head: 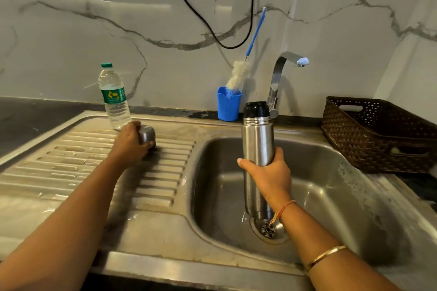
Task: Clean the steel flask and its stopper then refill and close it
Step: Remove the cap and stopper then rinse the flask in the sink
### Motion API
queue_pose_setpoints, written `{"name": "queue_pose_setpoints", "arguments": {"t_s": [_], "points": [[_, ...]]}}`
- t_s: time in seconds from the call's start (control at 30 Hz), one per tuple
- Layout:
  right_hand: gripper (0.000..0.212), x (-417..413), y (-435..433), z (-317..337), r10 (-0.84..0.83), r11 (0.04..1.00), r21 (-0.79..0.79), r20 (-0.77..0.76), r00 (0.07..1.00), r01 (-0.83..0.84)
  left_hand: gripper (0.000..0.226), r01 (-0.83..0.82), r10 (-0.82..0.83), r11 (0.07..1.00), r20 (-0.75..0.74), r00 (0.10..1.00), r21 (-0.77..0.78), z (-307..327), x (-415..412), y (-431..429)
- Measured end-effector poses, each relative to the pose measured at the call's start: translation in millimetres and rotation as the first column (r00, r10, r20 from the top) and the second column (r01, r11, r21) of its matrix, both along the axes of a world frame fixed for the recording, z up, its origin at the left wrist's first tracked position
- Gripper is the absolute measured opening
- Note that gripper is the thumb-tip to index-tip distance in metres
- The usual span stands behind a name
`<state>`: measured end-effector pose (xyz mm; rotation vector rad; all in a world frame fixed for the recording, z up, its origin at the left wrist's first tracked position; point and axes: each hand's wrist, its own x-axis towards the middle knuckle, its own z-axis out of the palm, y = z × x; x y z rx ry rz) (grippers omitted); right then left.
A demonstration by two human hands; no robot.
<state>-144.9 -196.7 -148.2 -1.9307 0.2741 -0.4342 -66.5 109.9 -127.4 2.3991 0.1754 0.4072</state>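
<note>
My right hand (269, 176) grips a tall steel flask (257, 142) around its middle and holds it upright above the sink basin (331, 186). A black stopper (256, 109) sits in the flask's mouth. My left hand (131, 142) is closed over a small steel cup lid (147, 134) that rests upside down on the ribbed drainboard (78, 168). A clear plastic water bottle (114, 98) with a green cap and label stands just behind that hand.
A blue cup (228, 107) holding a bottle brush (238, 73) with a blue handle stands at the sink's back edge. The steel tap (281, 71) is turned right, no water running. A brown woven basket (378, 132) sits at right. A black cable (212, 28) hangs on the wall.
</note>
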Motion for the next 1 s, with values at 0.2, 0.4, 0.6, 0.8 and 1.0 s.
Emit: {"name": "queue_pose_setpoints", "arguments": {"t_s": [0.2, 0.4, 0.6, 0.8, 1.0], "points": [[0.058, 0, 1, -1, 0.002, 1.0, 0.0, 0.011, 1.0, -0.002, 0.068, -0.001, -0.002, 0.999, -0.075, 0.997, -0.034, -10, 0, 30], [0.055, -1, -1, 0, -0.006, 0.999, 0.033, 0.017, 1.0, 0.005, 0.076, -0.028, 0.017, 0.99, -0.079, 0.997, -0.141, -13, 2, 30], [0.055, -1, 0, 2, 0.012, 0.997, 0.077, 0.039, 0.999, -0.015, 0.059, 0.007, 0.028, 0.998, 0.5, 0.866, -0.068, 4, -13, -1], [0.058, -4, 1, 4, 0.127, 0.989, 0.072, 0.086, 0.988, -0.133, 0.063, 0.459, -0.319, 0.866, 0.49, 0.811, -0.198, 37, -32, -94], [0.059, -12, 2, 11, 0.348, 0.936, 0.018, 0.122, 0.93, -0.352, 0.11, 0.616, -0.64, 0.32, 0.316, 0.701, -0.72, 73, -36, -160]]}}
